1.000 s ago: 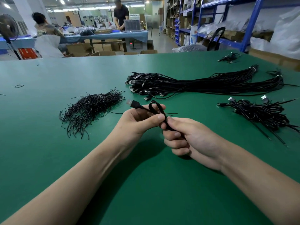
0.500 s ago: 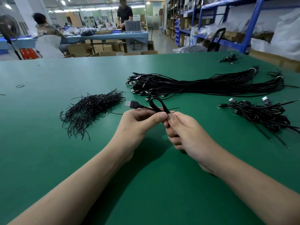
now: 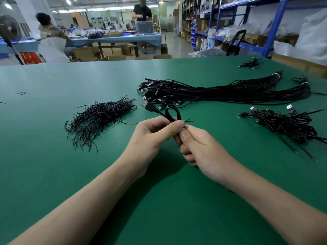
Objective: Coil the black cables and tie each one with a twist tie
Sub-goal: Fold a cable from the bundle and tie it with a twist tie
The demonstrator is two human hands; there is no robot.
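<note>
Nearest me, my two forearms run up over the green table (image 3: 70, 174), with broad bare cloth below them and to either side; the near edge is out of view. The two hands meet at mid-table on one coiled cable (image 3: 178, 114). The left hand (image 3: 152, 137) is closed round the coil with its thumb laid across the top; the right hand (image 3: 200, 149) has its fingers curled round the lower part, thumb pressed against the strands. One loop stands up above the left thumb; one USB plug (image 3: 148, 105) juts out to its left; the two ends of one twist tie (image 3: 189, 119) poke out just beyond the right forefinger (I cannot tell whether that finger pinches the tie itself).

To the left lies one loose pile of twist ties (image 3: 99, 119), near the left hand but apart from it; to the right lies one heap of cables (image 3: 286, 126), well apart from the right hand, with open cloth between. Beyond the hands stretches one long bundle of straight cables (image 3: 221, 91), bound by two pale bands at its far end; its nearest plugs lie just behind the loop. Far left sits one rubber band (image 3: 21, 93); far right, near the table's far edge, sits one small heap of cables (image 3: 250, 64). Past that edge I count two people at a blue-covered bench (image 3: 115, 38), one fan (image 3: 9, 30), and blue shelving (image 3: 270, 23) along the right.
</note>
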